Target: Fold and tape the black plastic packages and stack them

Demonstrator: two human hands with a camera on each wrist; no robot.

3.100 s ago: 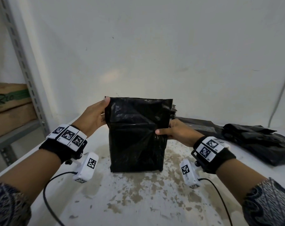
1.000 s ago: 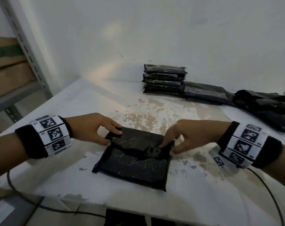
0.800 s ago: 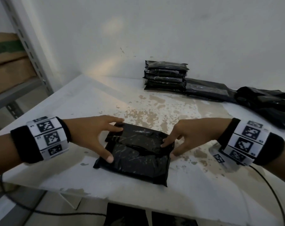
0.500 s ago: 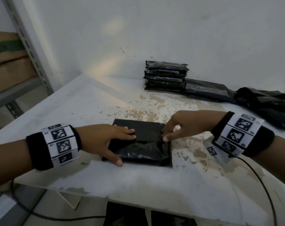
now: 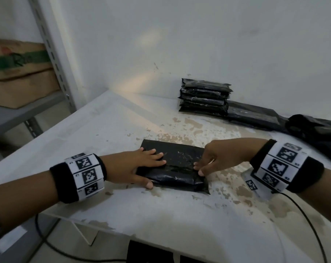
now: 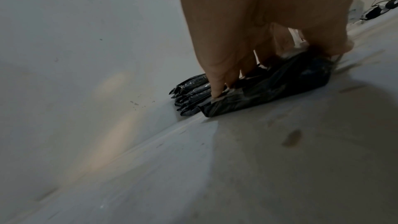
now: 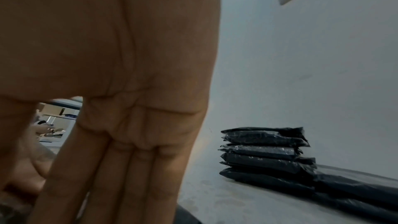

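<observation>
A black plastic package lies folded into a narrow bundle near the front of the white table. My left hand lies flat on its left half, fingers straight on top and thumb against the near edge. My right hand presses straight fingers onto the fold at the right end. In the left wrist view my fingertips push down on the package. The right wrist view shows my right hand with fingers straight. A stack of finished packages stands by the back wall.
Flat unfolded black bags lie right of the stack, with a crumpled heap at the far right. A metal shelf with cardboard boxes stands to the left. A cable trails from my right wrist. The table's front edge is close below the package.
The package, held upright three seconds ago, was laid flat and folded over into a narrower bundle. Both hands went from pinching its edge to pressing flat on the fold.
</observation>
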